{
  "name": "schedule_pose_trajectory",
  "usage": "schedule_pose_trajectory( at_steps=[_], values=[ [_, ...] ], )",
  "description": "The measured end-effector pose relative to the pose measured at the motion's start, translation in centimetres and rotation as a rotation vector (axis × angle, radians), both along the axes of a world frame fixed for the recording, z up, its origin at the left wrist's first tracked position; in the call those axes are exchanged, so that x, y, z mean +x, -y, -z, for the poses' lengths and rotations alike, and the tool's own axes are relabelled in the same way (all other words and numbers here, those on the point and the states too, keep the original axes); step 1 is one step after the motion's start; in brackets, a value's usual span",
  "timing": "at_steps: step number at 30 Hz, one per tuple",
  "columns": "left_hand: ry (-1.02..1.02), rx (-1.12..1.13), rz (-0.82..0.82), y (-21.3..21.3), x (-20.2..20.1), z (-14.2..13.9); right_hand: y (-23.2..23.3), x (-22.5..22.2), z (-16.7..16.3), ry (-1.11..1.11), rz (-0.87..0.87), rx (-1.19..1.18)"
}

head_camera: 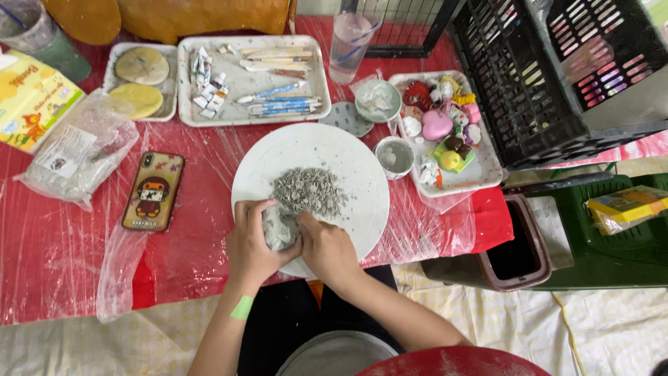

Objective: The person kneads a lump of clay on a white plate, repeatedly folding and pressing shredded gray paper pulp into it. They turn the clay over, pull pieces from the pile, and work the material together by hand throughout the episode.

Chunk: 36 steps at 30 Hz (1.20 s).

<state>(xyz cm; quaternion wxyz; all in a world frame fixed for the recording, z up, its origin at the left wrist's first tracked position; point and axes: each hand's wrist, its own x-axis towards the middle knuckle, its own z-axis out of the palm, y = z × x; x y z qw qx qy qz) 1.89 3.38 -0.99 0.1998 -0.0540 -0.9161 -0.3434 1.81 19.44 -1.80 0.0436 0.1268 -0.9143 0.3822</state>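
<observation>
A round white board (pixel 348 163) lies on the red plastic-covered table, with a pile of grey clay crumbs (pixel 308 190) heaped at its middle. Both my hands close around a grey clay lump (pixel 279 230) at the board's near edge. My left hand (pixel 252 244) cups the lump from the left, and a green strip sticks to that wrist. My right hand (pixel 325 247) presses the lump from the right, thumb on top. Part of the lump is hidden by my fingers.
A phone (pixel 154 191) lies left of the board, next to a clear plastic bag (pixel 80 157). Behind are a white tray (pixel 188 97) of paint tubes and tools, a cup of water (pixel 350 42), small bowls, a tray of painted figures (pixel 445 132) and a black crate (pixel 557 69).
</observation>
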Motion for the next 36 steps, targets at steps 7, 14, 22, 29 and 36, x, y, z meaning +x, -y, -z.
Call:
schedule_pose_trajectory(
  at_steps=[7,14,22,29,36],
  values=[
    [0.068,0.005,0.003,-0.1,-0.5,0.2,-2.0,-0.8,-1.2,0.131,-0.044,-0.025],
    [0.034,-0.001,0.001,0.5,-0.4,-0.8,-4.0,-1.4,-3.6,-0.122,-0.191,0.142],
    [0.013,0.010,0.019,0.5,-0.2,-1.7,-3.6,-1.4,-3.9,-0.012,-0.118,0.137],
    [0.050,0.038,0.058,0.6,-0.4,-1.6,-2.4,-2.3,-2.4,-0.012,-0.144,0.197],
    [0.073,0.036,0.062,0.8,-0.7,-1.7,-1.2,-3.0,-2.1,-0.016,-0.121,0.167]
  ],
)
